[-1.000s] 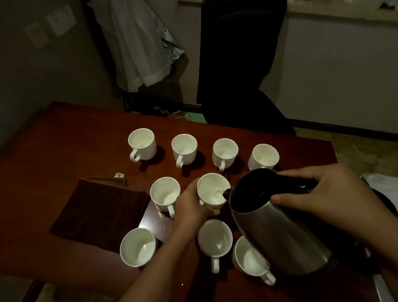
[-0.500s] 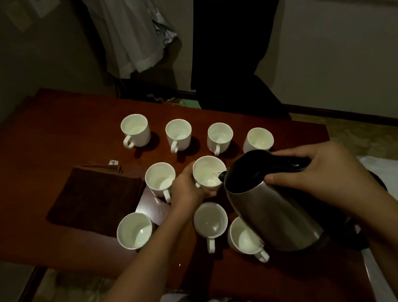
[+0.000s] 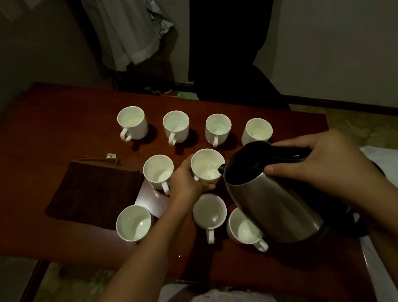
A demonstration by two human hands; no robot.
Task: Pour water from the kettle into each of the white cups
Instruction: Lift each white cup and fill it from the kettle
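Head view: nine white cups on dark red polished desk (image 3: 48, 119), four in far row. Steel kettle (image 3: 274, 207), brushed round body, black rim and handle, tilted with spout over middle cup (image 3: 207, 165); water pooling pale inside it. Left hand (image 3: 186, 181) clamped round that cup's side. Right hand (image 3: 323, 165) clamped on kettle handle. Neighbouring cup (image 3: 158, 172) part filled. Brown folded cloth (image 3: 94, 190), soft weave, lying left of cups.
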